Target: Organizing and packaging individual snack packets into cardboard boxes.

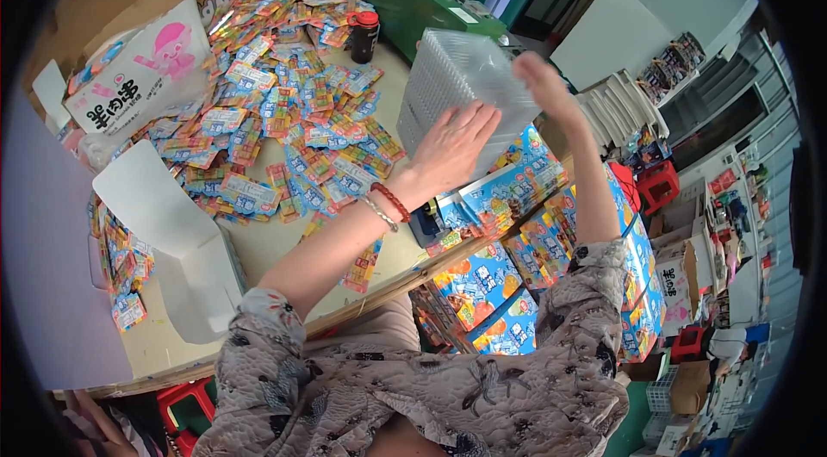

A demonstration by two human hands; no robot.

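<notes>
A tall stack of clear plastic trays point(435, 82) stands at the far right of the table, nested one in another. My left hand point(457, 143) lies against the near side of the stack, fingers stretched out and close together. Beside the stack's right side is my right hand point(547, 87), raised and smeared by motion, so its fingers are hard to read. Left of the stack spreads a big heap of small colourful flat packets point(258, 143). Just below my left wrist, a dark blue object point(425, 227) sits at the table's edge, partly hidden.
An open white box point(194, 263) stands near left, before a printed carton point(142, 69). A black bottle with a red lid point(365, 39) stands by a green box point(401, 13). Blue printed cartons point(491, 298) are stacked against the table's right edge. A red stool point(659, 186) stands beyond.
</notes>
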